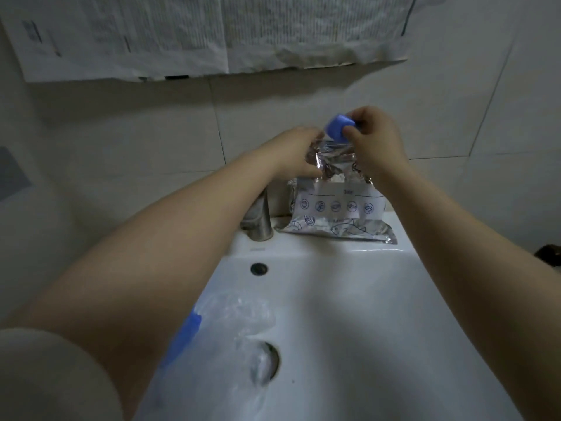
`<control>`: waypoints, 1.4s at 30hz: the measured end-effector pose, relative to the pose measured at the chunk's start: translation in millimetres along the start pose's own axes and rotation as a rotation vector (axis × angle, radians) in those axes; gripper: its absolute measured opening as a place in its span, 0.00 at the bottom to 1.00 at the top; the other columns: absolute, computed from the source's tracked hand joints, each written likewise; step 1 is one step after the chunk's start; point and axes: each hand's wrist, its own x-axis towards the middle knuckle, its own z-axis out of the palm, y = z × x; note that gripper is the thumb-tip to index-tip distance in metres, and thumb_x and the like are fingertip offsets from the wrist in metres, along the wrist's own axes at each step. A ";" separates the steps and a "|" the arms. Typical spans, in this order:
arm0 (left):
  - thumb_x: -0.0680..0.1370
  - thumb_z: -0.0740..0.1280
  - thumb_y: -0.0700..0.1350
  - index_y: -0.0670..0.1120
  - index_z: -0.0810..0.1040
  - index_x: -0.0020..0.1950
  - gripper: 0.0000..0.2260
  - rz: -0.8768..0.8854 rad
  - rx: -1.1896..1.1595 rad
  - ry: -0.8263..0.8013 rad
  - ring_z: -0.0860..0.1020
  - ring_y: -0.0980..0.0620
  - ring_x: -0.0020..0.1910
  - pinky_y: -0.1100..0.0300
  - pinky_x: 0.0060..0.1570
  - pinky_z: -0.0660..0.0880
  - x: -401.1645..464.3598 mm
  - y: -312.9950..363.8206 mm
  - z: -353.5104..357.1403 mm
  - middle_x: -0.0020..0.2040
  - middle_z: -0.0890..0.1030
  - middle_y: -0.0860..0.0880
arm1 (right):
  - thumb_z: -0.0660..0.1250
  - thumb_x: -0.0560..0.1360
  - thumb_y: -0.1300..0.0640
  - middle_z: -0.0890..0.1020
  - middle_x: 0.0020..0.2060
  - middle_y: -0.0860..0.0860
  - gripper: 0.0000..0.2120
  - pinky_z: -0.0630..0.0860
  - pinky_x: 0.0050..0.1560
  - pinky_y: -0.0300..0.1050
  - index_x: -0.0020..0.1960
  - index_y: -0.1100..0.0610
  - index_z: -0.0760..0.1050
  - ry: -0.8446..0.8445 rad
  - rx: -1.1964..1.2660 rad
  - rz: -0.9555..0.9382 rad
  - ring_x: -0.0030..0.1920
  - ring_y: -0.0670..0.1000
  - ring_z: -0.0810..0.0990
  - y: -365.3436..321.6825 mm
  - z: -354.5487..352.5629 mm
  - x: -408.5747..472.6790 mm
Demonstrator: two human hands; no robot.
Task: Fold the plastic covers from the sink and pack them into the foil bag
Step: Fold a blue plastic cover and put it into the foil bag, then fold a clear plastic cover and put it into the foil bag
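A silver foil bag [334,205] with blue fish drawings and a white label stands on the back ledge of the white sink [379,299]. My left hand [296,153] grips the left side of the bag's mouth. My right hand [375,138] pinches a folded blue-edged plastic cover [338,126] just above the mouth. Another clear plastic cover [239,317] with a blue band lies in the basin by the drain, partly hidden by my left arm.
A steel tap [258,221] stands left of the bag, close under my left forearm. The overflow hole [259,268] is below it. Tiled wall behind carries taped papers [212,34]. A dark object [549,253] sits at the right edge.
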 end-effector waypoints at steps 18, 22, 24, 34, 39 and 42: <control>0.77 0.64 0.49 0.45 0.74 0.55 0.10 0.043 0.232 0.157 0.75 0.43 0.51 0.56 0.42 0.68 -12.7 3.6 7.4 0.53 0.78 0.43 | 0.64 0.76 0.55 0.78 0.42 0.60 0.14 0.67 0.37 0.42 0.52 0.65 0.79 -0.481 -0.755 0.003 0.40 0.55 0.73 -10.8 5.7 26.8; 0.79 0.63 0.49 0.47 0.79 0.56 0.11 0.016 0.054 0.183 0.77 0.45 0.50 0.57 0.45 0.70 -13.0 3.3 8.5 0.52 0.81 0.45 | 0.66 0.75 0.56 0.78 0.42 0.61 0.13 0.71 0.40 0.46 0.52 0.65 0.79 -0.363 -0.813 0.008 0.41 0.59 0.74 -7.4 12.5 34.7; 0.79 0.63 0.47 0.47 0.78 0.60 0.12 -0.017 0.000 0.224 0.77 0.46 0.52 0.57 0.47 0.71 -11.5 0.0 9.2 0.54 0.81 0.45 | 0.64 0.74 0.58 0.81 0.47 0.60 0.09 0.75 0.46 0.48 0.51 0.60 0.80 -0.199 -0.690 -0.083 0.45 0.60 0.78 -6.7 11.8 34.1; 0.75 0.63 0.40 0.44 0.75 0.61 0.14 -0.066 -0.184 0.371 0.74 0.49 0.46 0.59 0.53 0.71 -55.8 -8.4 9.8 0.61 0.72 0.43 | 0.56 0.72 0.55 0.79 0.39 0.57 0.13 0.73 0.40 0.51 0.46 0.59 0.77 -0.121 -0.416 -0.499 0.40 0.59 0.77 -7.8 7.9 -67.8; 0.75 0.64 0.40 0.43 0.81 0.50 0.08 -0.047 -0.205 0.458 0.72 0.52 0.43 0.63 0.48 0.67 -93.8 -8.3 -13.7 0.52 0.76 0.43 | 0.63 0.75 0.56 0.76 0.56 0.56 0.13 0.73 0.52 0.51 0.58 0.57 0.74 -0.619 -0.494 -0.338 0.54 0.59 0.75 17.4 60.1 -151.7; 0.75 0.64 0.40 0.44 0.81 0.48 0.07 -0.039 -0.196 0.458 0.73 0.53 0.43 0.65 0.44 0.67 -116.0 -9.0 -24.8 0.51 0.77 0.43 | 0.67 0.75 0.51 0.65 0.69 0.56 0.30 0.65 0.65 0.51 0.73 0.55 0.59 -0.967 -0.528 -0.160 0.67 0.59 0.65 25.8 96.7 -190.3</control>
